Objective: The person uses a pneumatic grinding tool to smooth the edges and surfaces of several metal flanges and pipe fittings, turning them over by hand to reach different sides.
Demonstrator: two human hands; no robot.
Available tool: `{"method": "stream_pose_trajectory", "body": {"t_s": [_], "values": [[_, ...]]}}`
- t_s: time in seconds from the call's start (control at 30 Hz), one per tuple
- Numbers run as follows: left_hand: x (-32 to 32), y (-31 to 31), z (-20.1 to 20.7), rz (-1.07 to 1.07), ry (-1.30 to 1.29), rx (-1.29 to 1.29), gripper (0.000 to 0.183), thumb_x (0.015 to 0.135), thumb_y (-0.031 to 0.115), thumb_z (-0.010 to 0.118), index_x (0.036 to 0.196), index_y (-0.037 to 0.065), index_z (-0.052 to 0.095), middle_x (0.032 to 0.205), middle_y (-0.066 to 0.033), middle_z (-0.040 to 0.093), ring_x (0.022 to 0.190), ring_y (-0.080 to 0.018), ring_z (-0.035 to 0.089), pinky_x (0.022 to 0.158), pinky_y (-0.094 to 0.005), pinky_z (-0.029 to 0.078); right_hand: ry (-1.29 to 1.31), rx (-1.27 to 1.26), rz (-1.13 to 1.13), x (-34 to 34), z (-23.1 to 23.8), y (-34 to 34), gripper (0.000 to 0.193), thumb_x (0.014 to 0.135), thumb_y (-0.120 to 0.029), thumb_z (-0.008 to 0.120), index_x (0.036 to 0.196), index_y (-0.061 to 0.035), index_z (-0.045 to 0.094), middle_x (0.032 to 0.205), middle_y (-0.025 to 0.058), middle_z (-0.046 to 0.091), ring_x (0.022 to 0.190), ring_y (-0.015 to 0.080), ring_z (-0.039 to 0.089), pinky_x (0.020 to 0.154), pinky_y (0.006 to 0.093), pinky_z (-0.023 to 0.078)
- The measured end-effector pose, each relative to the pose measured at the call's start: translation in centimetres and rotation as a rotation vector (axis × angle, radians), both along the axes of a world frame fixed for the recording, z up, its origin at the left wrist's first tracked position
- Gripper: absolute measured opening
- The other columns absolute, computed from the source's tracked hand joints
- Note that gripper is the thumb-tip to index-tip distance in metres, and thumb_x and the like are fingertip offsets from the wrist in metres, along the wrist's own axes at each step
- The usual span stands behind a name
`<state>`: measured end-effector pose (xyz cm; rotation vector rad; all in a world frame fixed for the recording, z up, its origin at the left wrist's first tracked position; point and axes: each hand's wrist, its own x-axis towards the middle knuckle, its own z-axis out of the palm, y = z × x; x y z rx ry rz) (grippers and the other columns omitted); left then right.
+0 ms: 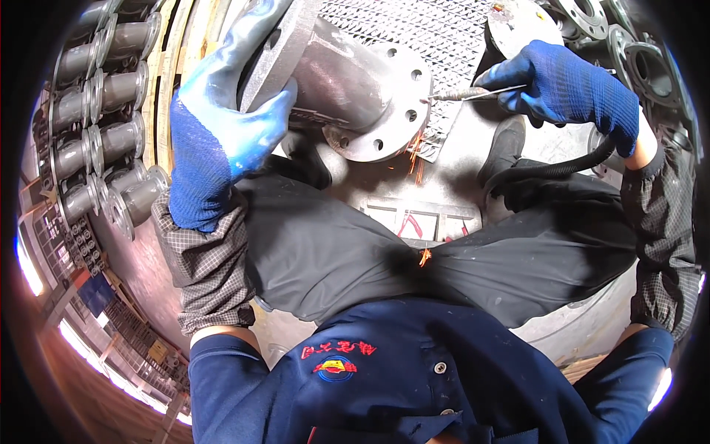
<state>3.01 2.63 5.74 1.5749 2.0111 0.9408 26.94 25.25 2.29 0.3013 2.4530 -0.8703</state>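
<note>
Edges: silver metal-mesh counter (pixel 396 28) ends at a near corner just under the flanged pipe; pale grey floor (pixel 362 185) shows between it and the black-trousered knees. Left side bounded by a slatted wooden pallet (pixel 164 78) and stacked grey metal flanged pipes (pixel 126 89); upper right by loose grey metal flanges (pixel 647 70). Gap of floor separates the right knee from the right hand.

Workpiece: dark grey metal pipe with round end flanges (pixel 344 78), lying between the hands, bolt-holed flange toward the right. Blue-gloved left hand (pixel 231 122) grips the opposite flange, thumb spread against its edge. Blue-gloved right hand (pixel 566 92) is closed around a slim grey metal hand tool (pixel 462 94), its tip at the flange rim; orange sparks (pixel 418 159) fall below.

Pose: left forearm upright, hand tilted inward; right forearm raised, wrist bent inward, back of glove up.
</note>
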Motion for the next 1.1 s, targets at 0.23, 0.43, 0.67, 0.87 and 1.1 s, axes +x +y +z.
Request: {"method": "stream_pose_trajectory", "body": {"t_s": [0.23,0.43,0.67,0.87,1.1], "values": [[-0.3,-0.7,1.0,-0.008,0.051,0.02,0.062,0.071,-0.011,0.053,0.133,-0.003,0.045,0.137,-0.0142,0.047,0.128,-0.02,0.041,0.108,-0.0321,0.028,-0.042,-0.028,-0.053,-1.1,1.0,-0.3,0.03,0.08,-0.005,0.06,0.108,-0.0124,0.068,0.081,0.0095,0.07,0.067,0.0189,0.067,0.069,0.0325,0.055],[-0.2,-0.3,0.1,-0.025,0.039,0.023,0.062,0.072,-0.01,0.053,0.133,-0.004,0.045,0.137,-0.0152,0.047,0.129,-0.0202,0.04,0.108,-0.0327,0.028,0.075,-0.007,0.025,-0.3,-0.6,0.2,0.032,0.08,-0.004,0.057,0.109,-0.0119,0.068,0.082,0.0105,0.07,0.07,0.0181,0.067,0.067,0.0326,0.056],[-0.4,-0.7,0.5,-0.039,0.014,0.022,0.061,0.073,-0.01,0.054,0.133,-0.003,0.045,0.138,-0.0151,0.046,0.129,-0.0202,0.039,0.108,-0.033,0.027,-0.147,-0.043,-0.044,-1.5,0.4,-0.4,0.035,0.081,-0.002,0.058,0.114,-0.0137,0.065,0.081,0.0073,0.07,0.058,0.0136,0.065,0.062,0.0285,0.055],[-0.3,-0.3,0.3,-0.038,0.007,0.011,0.062,0.074,-0.009,0.054,0.134,-0.002,0.044,0.138,-0.0144,0.045,0.13,-0.0199,0.039,0.108,-0.0328,0.027,-0.04,-0.02,0.004,-0.6,0.0,-0.3,0.034,0.082,-0.005,0.061,0.115,-0.0145,0.065,0.081,0.007,0.07,0.055,0.0126,0.064,0.062,0.0295,0.056],[-0.2,-0.5,0.6,-0.022,0.004,-0.013,0.063,0.073,-0.008,0.054,0.135,-0.001,0.043,0.139,-0.0133,0.045,0.129,-0.0198,0.04,0.108,-0.0325,0.028,-0.138,-0.041,-0.027,-1.1,-0.4,-0.4,0.031,0.083,-0.007,0.061,0.114,-0.0123,0.065,0.08,0.0101,0.07,0.054,0.0133,0.064,0.06,0.0292,0.055]]}}
